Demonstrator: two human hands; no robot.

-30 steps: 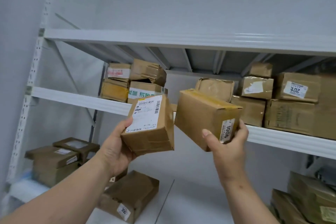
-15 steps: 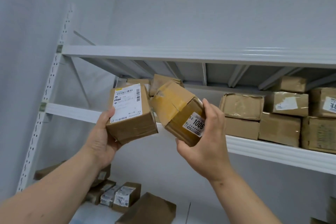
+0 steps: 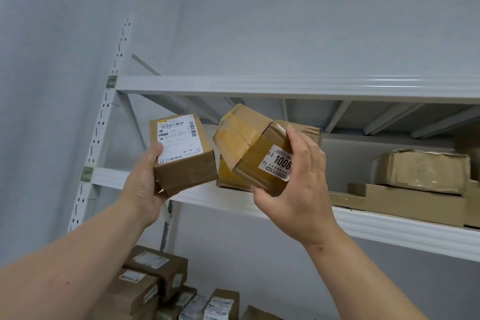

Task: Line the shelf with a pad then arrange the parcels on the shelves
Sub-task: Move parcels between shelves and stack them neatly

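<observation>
Item: small brown parcel with a white shipping label (image 3: pixel 183 154). Held by the left hand (image 3: pixel 141 187), raised in front of the middle shelf (image 3: pixel 389 226). Thumb lies on the label's lower left corner; the remaining fingers wrap under and behind the box, out of sight. Label face turned toward the viewer, box slightly tilted.

Item: tape-wrapped parcel marked "1006" (image 3: pixel 255 149). Held by the right hand (image 3: pixel 298 189), just right of the first parcel, the two nearly touching at their near corners. Fingers (image 3: pixel 304 148) curl over its right side, partly covering the numbered sticker; the thumb presses from below. Box is tipped, one corner pointing up toward the top shelf (image 3: pixel 285 86).

Item: yellow-taped box (image 3: pixel 228 174). Sits on the middle shelf directly behind and below the right hand's parcel, mostly hidden by it.

Item: brown box (image 3: pixel 309 131). Behind the right-hand fingertips, further back on the same shelf; only its upper edge shows.

Item: flat cardboard packages (image 3: pixel 400 202). Lie on the middle shelf, well to the right of the right hand, with a crumpled plastic-wrapped box (image 3: pixel 420 169) stacked on top.

Item: cluster of labelled parcels (image 3: pixel 155 283). On the level below, under the left forearm, some stacked on others.

Item: white slotted upright (image 3: pixel 104 122). Left of the left hand, carrying the shelf beams against a pale grey wall (image 3: pixel 285 21).

No pad can be made out on the shelf from this angle.
</observation>
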